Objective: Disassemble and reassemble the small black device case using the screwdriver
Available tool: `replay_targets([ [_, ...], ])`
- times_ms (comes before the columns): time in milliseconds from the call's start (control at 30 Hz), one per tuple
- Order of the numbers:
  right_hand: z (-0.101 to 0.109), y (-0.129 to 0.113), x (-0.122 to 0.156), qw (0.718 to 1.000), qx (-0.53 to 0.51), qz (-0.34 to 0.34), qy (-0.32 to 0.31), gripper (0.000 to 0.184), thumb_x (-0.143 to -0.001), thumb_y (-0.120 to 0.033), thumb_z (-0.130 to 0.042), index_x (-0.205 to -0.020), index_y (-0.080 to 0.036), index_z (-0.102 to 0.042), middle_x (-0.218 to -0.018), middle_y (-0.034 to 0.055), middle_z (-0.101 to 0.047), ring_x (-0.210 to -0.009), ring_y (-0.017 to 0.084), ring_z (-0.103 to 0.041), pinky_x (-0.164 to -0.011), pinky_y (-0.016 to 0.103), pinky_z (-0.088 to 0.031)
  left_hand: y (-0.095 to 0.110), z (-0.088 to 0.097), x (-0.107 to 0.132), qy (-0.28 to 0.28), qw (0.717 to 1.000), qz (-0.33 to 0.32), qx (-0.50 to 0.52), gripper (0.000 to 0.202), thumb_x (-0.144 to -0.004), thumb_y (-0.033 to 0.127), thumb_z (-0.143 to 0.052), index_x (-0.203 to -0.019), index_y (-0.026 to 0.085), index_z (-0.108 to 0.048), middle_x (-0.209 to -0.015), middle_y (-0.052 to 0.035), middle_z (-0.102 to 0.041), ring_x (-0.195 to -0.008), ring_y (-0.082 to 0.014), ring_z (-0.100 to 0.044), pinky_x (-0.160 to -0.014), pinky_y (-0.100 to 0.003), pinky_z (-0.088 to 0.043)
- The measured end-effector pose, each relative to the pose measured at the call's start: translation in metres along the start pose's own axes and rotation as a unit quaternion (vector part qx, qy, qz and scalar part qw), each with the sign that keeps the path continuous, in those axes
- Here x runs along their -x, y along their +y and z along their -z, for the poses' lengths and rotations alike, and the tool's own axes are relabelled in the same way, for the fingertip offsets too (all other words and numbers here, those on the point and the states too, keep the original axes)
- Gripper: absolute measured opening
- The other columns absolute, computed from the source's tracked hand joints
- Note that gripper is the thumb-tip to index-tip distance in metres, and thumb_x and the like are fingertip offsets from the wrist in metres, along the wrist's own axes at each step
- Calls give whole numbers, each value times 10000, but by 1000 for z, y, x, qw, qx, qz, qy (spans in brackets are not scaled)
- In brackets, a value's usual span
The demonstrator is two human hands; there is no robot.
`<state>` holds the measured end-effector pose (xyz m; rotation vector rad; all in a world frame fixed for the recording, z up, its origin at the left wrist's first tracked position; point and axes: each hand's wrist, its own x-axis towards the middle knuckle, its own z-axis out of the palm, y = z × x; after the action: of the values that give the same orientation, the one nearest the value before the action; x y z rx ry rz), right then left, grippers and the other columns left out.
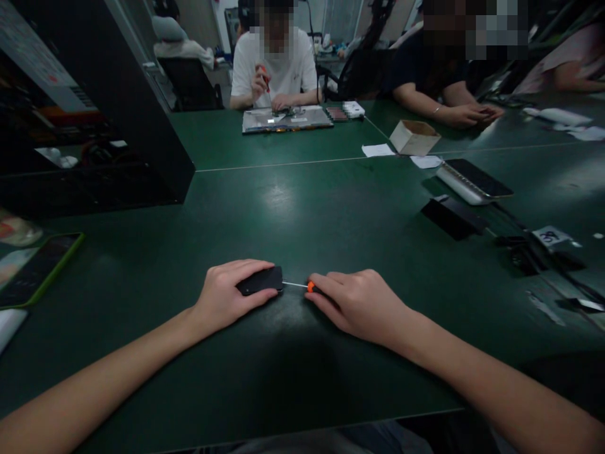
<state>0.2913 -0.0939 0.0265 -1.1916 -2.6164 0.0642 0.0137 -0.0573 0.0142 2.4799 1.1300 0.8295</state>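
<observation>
My left hand [230, 291] grips a small flat black rectangular case [259, 282], thumb along its near side and fingers along the far side. The case rests on or just above the green table. In my right hand [362, 301] is a screwdriver [311, 286] with an orange-and-black handle, mostly covered by my fingers. Its thin metal shaft points left and lies nearly level, with the tip at the right end of the black case. Whether the tip sits inside the case or only touches its end cannot be made out.
Left, a dark shelf unit [161, 151] and a green-edged phone [45, 268]. Right, another phone [477, 178] on a white object, a black box [454, 217] and cables [520, 252]. Across the green table [278, 208], a person [278, 63] works with a screwdriver on a flat panel [288, 120].
</observation>
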Motion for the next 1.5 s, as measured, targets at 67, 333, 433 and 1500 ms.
replay_targets([
  [67,4,-5,8,999,46,-22,10,372,-1075,-348,-400,-1187,-137,-686,-828,66,-746,-590,173,-665,-487,310,-348,3,-1,0,10,1000,14,-5,399,-911,480,-728,-1184,191,-748,-1118,-88,-796,-988,-272,-768,-927,-398,-607],
  [333,-29,-54,25,986,124,-106,-16,542,-924,-35,-419,-1456,-22,-519,-967,127,-720,-497,117,-631,-407,246,-466,15,-11,-3,25,997,58,-47,439,-949,481,-671,-1259,173,-711,-1193,-105,-774,-1055,-294,-755,-944,-425,-607],
  [433,-41,-68,21,982,112,-146,-33,621,-867,16,-405,-1484,0,-467,-970,134,-710,-500,124,-648,-407,241,-495,13,-13,-3,25,996,62,-53,447,-953,489,-668,-1270,175,-704,-1200,-102,-772,-1063,-292,-753,-947,-428,-606],
  [1500,-18,29,-21,992,-85,86,-41,339,-1083,-315,-409,-1321,-179,-609,-938,54,-731,-762,147,-678,-649,263,-460,-10,9,-3,-37,994,-9,104,402,-865,402,-779,-1196,187,-706,-1129,-111,-765,-1013,-253,-740,-912,-354,-591],
])
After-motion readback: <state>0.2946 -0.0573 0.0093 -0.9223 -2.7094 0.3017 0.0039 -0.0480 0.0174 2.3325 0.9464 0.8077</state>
